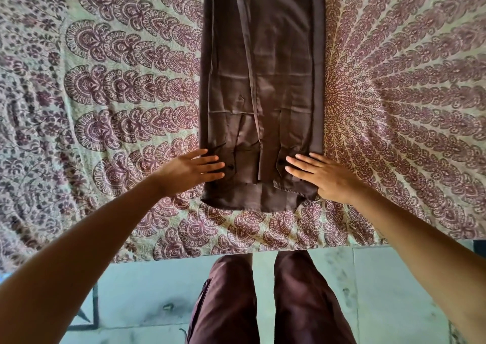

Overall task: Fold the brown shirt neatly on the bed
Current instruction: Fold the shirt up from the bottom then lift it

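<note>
The brown shirt (pixel 263 80) lies on the bed as a long narrow strip, both sides folded inward, running from the near edge to the top of the view. Its sleeve cuffs rest on top near the lower hem. My left hand (pixel 190 171) lies flat with fingers spread on the shirt's lower left corner. My right hand (pixel 320 175) lies flat on the lower right corner, fingers pointing inward. Neither hand grips the cloth; both press on it from above.
The bed carries a patterned sheet (pixel 105 93) in purple and cream, stretching wide on both sides of the shirt. Its near edge (pixel 236 251) runs just below the shirt. My legs in dark trousers (pixel 263 304) stand on a pale tiled floor (pixel 381 291).
</note>
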